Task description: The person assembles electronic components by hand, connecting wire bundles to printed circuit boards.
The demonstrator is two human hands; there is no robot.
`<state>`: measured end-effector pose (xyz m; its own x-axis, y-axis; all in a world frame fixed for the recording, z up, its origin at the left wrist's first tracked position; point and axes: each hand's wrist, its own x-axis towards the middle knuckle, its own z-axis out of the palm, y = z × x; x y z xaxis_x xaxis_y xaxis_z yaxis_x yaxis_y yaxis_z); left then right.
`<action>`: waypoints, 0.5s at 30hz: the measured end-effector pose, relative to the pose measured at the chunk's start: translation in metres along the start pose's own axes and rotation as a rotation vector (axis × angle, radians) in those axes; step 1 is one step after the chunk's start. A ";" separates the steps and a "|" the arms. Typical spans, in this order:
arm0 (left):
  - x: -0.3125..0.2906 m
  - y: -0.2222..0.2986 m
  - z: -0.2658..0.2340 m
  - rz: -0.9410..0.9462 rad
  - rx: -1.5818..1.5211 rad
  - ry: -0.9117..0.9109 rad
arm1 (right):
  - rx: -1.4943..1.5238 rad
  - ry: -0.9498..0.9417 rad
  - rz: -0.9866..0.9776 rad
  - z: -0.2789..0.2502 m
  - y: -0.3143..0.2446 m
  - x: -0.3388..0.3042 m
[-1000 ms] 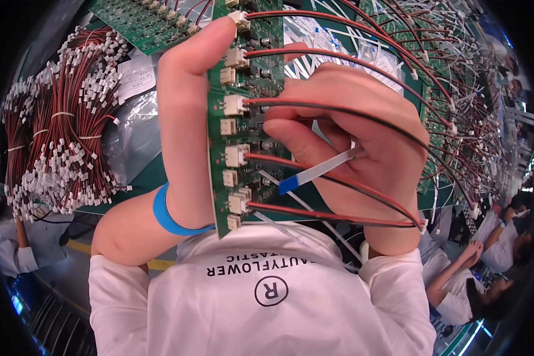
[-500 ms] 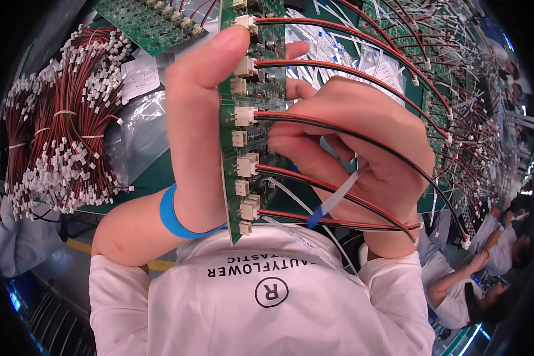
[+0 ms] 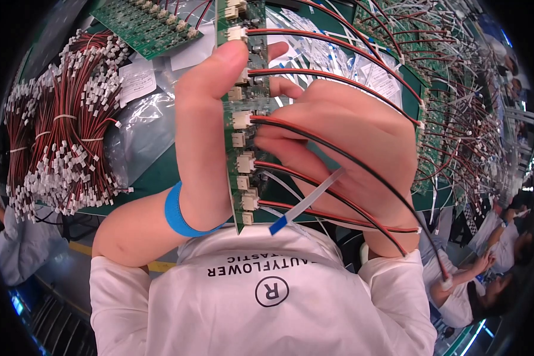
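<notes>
Clasped by the left hand (image 3: 203, 98), the green board (image 3: 248, 108) ran down mid-frame, just left of the right hand (image 3: 374, 124), whose nearly closed fingers (image 3: 305, 110) held a ribbon cable (image 3: 308, 200).

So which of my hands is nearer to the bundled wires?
Left. Your left hand holds the board, to the right of the bundled wires and apart from them. Your right hand is farther right, across the board from them.
</notes>
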<state>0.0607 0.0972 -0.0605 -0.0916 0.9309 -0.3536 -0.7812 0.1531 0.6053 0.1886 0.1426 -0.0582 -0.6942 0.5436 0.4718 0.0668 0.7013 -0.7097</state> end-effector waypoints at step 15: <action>0.005 -0.005 -0.004 0.090 0.182 0.052 | -0.083 0.001 -0.022 0.010 0.007 -0.003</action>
<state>0.0616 0.0998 -0.0682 -0.1918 0.9258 -0.3257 -0.6441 0.1316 0.7535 0.1841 0.1413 -0.0698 -0.6958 0.5276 0.4874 0.1104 0.7491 -0.6532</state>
